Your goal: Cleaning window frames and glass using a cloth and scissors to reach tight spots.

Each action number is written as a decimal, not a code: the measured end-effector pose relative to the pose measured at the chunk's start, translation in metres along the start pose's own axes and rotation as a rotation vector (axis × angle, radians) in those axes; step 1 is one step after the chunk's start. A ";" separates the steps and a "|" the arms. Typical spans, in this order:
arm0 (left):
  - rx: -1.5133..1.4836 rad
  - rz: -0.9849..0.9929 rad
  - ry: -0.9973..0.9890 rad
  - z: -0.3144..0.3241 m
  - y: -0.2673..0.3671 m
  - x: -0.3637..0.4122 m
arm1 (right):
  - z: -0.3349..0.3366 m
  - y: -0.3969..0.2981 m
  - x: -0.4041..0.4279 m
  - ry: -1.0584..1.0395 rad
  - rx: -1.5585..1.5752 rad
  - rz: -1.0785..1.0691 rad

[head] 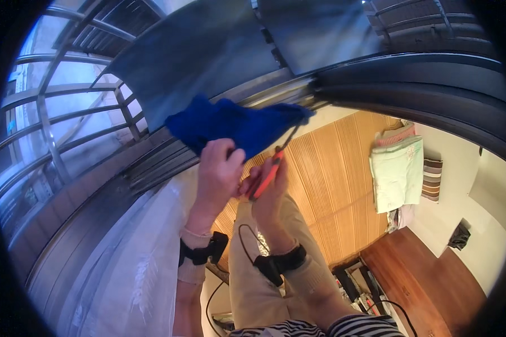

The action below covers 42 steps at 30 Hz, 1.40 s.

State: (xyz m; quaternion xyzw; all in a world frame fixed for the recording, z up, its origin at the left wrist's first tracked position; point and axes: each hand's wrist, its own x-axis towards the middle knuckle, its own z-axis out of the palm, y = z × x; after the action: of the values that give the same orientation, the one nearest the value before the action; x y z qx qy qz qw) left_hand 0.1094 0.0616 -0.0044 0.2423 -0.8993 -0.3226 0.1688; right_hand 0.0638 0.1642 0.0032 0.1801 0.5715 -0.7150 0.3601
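Note:
A dark blue cloth [232, 120] spreads over part of the window's sliding track [164, 162], its lower edge near my left hand [217, 177]. The fingers of that hand are curled closed on the cloth's edge. In my right hand [272, 206] is a hand tool with a red-and-black handle [267, 177]. The tool's thin dark shaft slants up to the right end of the cloth, where its tip is hidden or blurred. Both hands are close together, and a dark strap circles each wrist.
Metal window bars [46, 118] stand at the left, and dark panels [202, 54] lie beyond the track. A pale sheer curtain [122, 261] hangs at lower left. To the right are a slatted wooden surface [329, 168], a folded light-green cloth [398, 172] and a striped cushion [432, 180].

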 end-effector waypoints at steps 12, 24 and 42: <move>-0.083 0.110 -0.014 0.012 0.006 0.035 | 0.007 -0.055 0.009 0.007 0.084 -0.006; -0.168 0.105 -0.052 0.029 0.009 0.057 | 0.015 -0.100 0.059 -0.148 0.636 0.190; 0.543 -0.411 -0.302 -0.141 -0.032 -0.113 | 0.145 0.012 -0.053 -0.126 0.723 0.708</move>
State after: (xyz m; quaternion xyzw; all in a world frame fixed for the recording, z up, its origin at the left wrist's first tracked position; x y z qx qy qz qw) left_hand 0.2777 0.0314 0.0616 0.4035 -0.8994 -0.1315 -0.1048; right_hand 0.1304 0.0420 0.0713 0.4323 0.1685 -0.7105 0.5290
